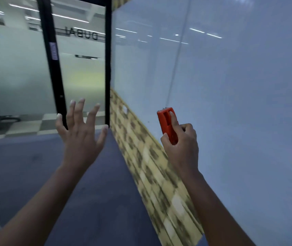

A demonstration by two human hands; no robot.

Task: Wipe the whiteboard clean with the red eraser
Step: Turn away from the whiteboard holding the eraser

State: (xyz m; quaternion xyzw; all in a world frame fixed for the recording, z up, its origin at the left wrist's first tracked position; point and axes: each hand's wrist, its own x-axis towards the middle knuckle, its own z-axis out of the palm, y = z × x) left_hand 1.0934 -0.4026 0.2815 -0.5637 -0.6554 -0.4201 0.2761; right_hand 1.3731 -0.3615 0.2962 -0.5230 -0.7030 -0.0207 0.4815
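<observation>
At the far left stands a frosted glass partition [15, 68], with mirrored lettering reading "DUBAI" [81, 33] seen through the pane further along and a black door frame [53, 64] crossing it at a slant. Below the glass, a strip of checkered floor [40, 124] meets blue-grey carpet [35, 166], which fills the lower left. The left hand [81, 139] is raised in the air over the carpet, back toward the camera, its fingers [78, 110] spread wide apart and holding nothing; its fingertips overlap the lower part of the door frame in the view. Right of it, a band of tan, brick-patterned wall [150, 157] runs diagonally from the frame's base down toward the lower right, blurred. Above and beside that band is the whiteboard [230, 103], a large pale glossy panel filling the right half, with a thin vertical seam [179, 55] and reflections of ceiling lights; no writing can be made out on it. The right hand [182, 146] is closed around the lower end of the red eraser [168, 125], thumb on its near side and one finger laid along its recessed top. The eraser points up and away, sitting at the whiteboard's lower edge near the foot of the seam; whether it touches the surface cannot be told.
</observation>
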